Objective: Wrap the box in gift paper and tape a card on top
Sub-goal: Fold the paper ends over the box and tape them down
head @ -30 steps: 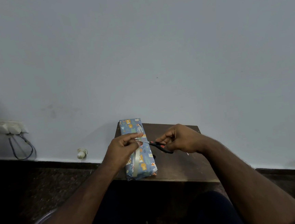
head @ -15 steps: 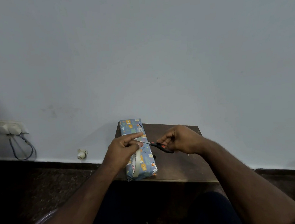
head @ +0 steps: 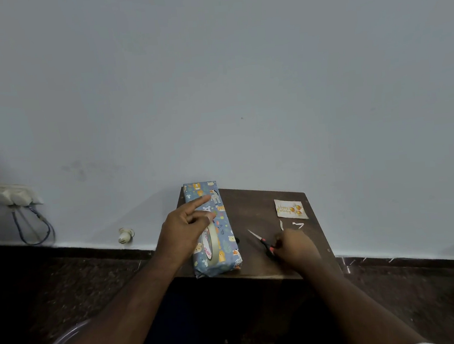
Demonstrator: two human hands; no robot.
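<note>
The box (head: 219,227) lies wrapped in blue animal-print paper on the left part of a small dark wooden table (head: 254,213). My left hand (head: 183,229) hovers over it, holding a tape roll (head: 208,242) with the index finger stretched out. A short tape piece seems to stick to a fingertip. My right hand (head: 295,244) rests low on the table, holding the handles of black-and-red scissors (head: 260,240), blades pointing up-left. A birthday card (head: 290,208) lies flat at the table's far right.
Two small pale scraps (head: 293,225) lie just below the card. The table stands against a grey wall. A wall socket with a looped cable (head: 17,198) is far left, a small white fitting (head: 125,235) near the skirting. Dark floor surrounds the table.
My right hand has dropped away from the tape with the scissors, down onto the table at the right. The left hand stays over the box with the roll. The card now shows.
</note>
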